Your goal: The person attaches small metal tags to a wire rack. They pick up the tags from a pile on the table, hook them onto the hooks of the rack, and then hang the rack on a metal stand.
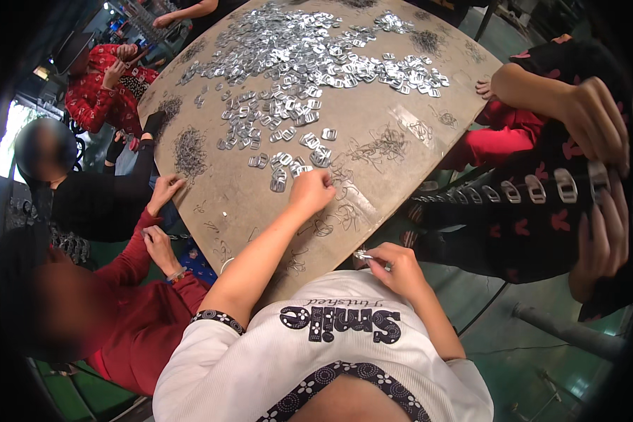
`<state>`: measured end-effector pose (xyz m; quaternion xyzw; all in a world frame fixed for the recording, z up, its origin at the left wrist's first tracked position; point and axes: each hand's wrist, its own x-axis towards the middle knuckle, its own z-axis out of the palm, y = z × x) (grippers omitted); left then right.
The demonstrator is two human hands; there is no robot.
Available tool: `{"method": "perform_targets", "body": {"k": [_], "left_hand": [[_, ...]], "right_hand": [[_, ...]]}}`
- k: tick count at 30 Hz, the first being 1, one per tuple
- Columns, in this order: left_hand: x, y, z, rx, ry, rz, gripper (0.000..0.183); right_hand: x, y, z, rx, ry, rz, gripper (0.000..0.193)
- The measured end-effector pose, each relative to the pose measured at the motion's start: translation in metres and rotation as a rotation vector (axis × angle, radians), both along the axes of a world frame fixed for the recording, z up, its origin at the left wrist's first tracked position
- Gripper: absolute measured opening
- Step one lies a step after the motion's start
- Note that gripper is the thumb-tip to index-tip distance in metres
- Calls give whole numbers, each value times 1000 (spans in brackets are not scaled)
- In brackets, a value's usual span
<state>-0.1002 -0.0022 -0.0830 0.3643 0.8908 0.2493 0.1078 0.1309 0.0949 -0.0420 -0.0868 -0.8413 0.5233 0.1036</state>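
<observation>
My left hand (313, 191) is over the table just below the near end of a pile of silver metal buckles (280, 160). Its fingers are curled closed, and whatever they may hold is hidden. Beside it lie thin dark bent wires (346, 214), loosely scattered. Off the table's near right edge, in front of my shirt, my right hand (401, 271) pinches a small shiny metal buckle (363, 257) between thumb and fingers. Part of that buckle is covered by the fingertips.
The brown table (239, 197) carries a big buckle heap (281, 49) and several wire clumps (190, 151). Clear tape (415, 126) lies near its right edge. Co-workers sit on both sides; a hand (163, 250) is close on the left. At right, a person holds a buckle strip (534, 188).
</observation>
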Motion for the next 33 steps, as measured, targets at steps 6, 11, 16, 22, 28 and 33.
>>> {"method": "perform_targets", "body": {"k": [6,11,16,22,28,33], "left_hand": [[40,-28,62,283,-1069,-17,7],[76,-41,65,298,-849,-328,9],[84,-42,56,323,-631,-308,11],[100,-44,55,511,-754,-311,11],[103,-46,66,460,-569,-454,9],[105,-46,72,362,-532,-521,7]], "right_hand": [[-1,-1,-4,-64,-26,-88,12],[-3,-1,-2,-67,6,-75,11],[-2,-2,-1,-65,-5,-78,10],[-3,19,-5,-158,46,5,13],[-69,48,-40,7,13,-84,22],[-162,29,-73,312,127,-116,30]]}}
